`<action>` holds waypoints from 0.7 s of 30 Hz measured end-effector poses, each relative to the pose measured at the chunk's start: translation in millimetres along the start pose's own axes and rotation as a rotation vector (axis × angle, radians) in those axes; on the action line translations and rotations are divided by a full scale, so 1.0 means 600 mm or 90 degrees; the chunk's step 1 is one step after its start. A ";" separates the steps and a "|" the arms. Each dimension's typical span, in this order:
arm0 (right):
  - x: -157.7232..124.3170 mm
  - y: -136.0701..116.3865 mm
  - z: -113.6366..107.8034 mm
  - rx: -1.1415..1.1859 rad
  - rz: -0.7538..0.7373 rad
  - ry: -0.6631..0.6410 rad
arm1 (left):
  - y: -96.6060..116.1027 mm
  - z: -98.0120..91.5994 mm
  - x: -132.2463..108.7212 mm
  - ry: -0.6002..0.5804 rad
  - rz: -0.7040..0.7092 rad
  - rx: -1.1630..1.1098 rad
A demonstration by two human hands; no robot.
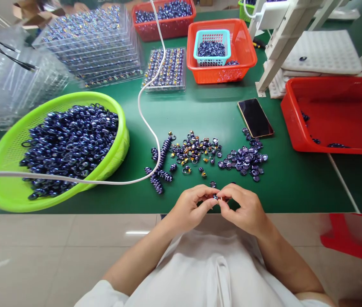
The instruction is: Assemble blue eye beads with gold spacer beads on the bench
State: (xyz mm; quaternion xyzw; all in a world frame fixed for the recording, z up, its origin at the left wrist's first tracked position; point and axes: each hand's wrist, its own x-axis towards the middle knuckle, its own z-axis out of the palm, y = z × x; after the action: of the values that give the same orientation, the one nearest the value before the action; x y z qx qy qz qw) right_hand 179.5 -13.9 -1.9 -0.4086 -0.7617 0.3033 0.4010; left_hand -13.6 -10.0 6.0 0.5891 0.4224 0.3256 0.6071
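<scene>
My left hand [191, 207] and my right hand [242, 209] meet at the table's front edge. Both pinch a small dark blue piece [215, 196] between their fingertips; its exact shape is partly hidden. Just beyond the hands lies a loose pile of small dark and gold pieces [194, 148]. Right of it is a heap of flat, shiny dark caps [245, 160]. Rows of stacked dark rings [163, 153] lie to the left, beside a white cable [140, 102].
A green basket [123, 140] full of dark rings stands left. Behind are stacked clear trays [88, 47], a filled tray [165, 70] and an orange basket [197, 76]. A phone [255, 117], a red bin [337, 115] and a metal post [283, 47] are right.
</scene>
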 end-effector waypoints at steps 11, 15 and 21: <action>0.001 0.000 0.004 -0.040 -0.013 0.033 | 0.004 0.001 -0.002 -0.017 0.039 0.110; 0.000 -0.002 0.000 -0.016 0.047 0.031 | -0.008 0.005 0.000 0.017 0.022 0.043; -0.001 0.014 -0.017 -0.090 0.073 0.102 | -0.014 0.006 0.001 0.072 0.011 -0.076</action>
State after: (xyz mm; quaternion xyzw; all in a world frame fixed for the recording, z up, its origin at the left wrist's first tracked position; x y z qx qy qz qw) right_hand 191.7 -9.0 -3.7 -0.5017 -0.7220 0.2382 0.4127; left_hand -11.0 -11.8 -2.6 0.5359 0.4305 0.3882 0.6137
